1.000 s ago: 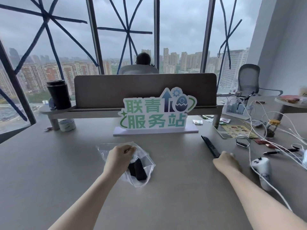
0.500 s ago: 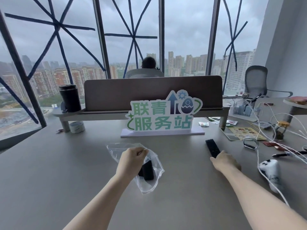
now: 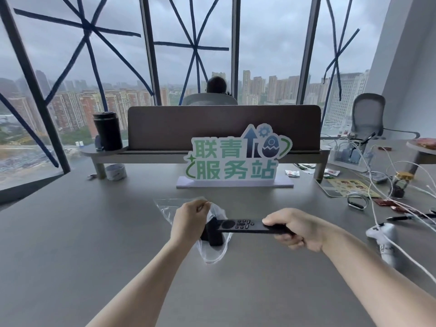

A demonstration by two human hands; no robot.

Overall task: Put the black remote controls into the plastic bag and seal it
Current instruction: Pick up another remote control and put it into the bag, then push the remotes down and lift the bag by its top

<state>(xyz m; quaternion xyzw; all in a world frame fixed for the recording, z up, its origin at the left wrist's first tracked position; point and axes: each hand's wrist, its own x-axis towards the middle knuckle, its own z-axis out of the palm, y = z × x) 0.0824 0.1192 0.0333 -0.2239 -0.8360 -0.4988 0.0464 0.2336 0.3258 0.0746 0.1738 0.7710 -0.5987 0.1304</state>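
A clear plastic bag lies on the grey table in front of me. My left hand pinches the bag's upper edge and holds its mouth up. A black remote sits inside the bag. My right hand grips the end of a long black remote control, held level with its button face up. Its far tip is at the bag's mouth, just beside my left hand.
A green and white sign stands behind the bag. To the right lie white cables, a white game controller, a pen and a laminated card. A tape roll and black tumbler stand at back left.
My right hand picked the long remote up from the table at the right and carried it left to the bag's mouth. My left hand kept holding the bag.
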